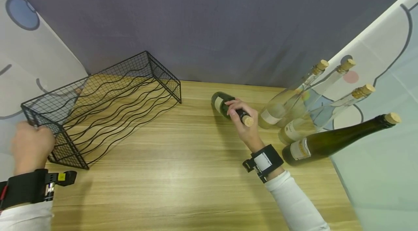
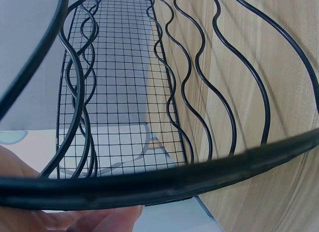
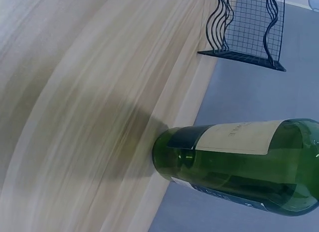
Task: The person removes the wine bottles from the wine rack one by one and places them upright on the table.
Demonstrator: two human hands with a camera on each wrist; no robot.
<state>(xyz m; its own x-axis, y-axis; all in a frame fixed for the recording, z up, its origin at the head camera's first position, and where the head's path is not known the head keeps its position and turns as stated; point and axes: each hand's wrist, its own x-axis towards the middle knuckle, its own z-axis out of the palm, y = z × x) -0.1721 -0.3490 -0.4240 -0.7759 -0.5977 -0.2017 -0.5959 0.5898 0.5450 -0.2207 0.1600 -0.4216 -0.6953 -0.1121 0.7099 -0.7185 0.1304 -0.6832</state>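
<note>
At the left of the head view, my left hand (image 1: 32,144) grips the near end of a black wire wine rack (image 1: 164,82), its fingers around the frame. The left wrist view shows some of those fingertips (image 2: 122,217) below a thick bar of the rack, close to wavy wires (image 2: 227,105). My right hand (image 1: 246,129) holds a green wine bottle (image 1: 216,103) by its dark neck, near the cork (image 1: 248,121). In the right wrist view the bottle's labelled body (image 3: 229,164) appears with its base at the wooden surface. Whether the base touches is hard to tell.
Right of my right hand stand three clear corked bottles, one at the front (image 1: 290,131), and a taller dark green corked bottle (image 1: 339,142). A grey wall (image 1: 212,24) rises behind the wooden table (image 1: 156,187). Patterned panels (image 1: 385,173) flank both sides.
</note>
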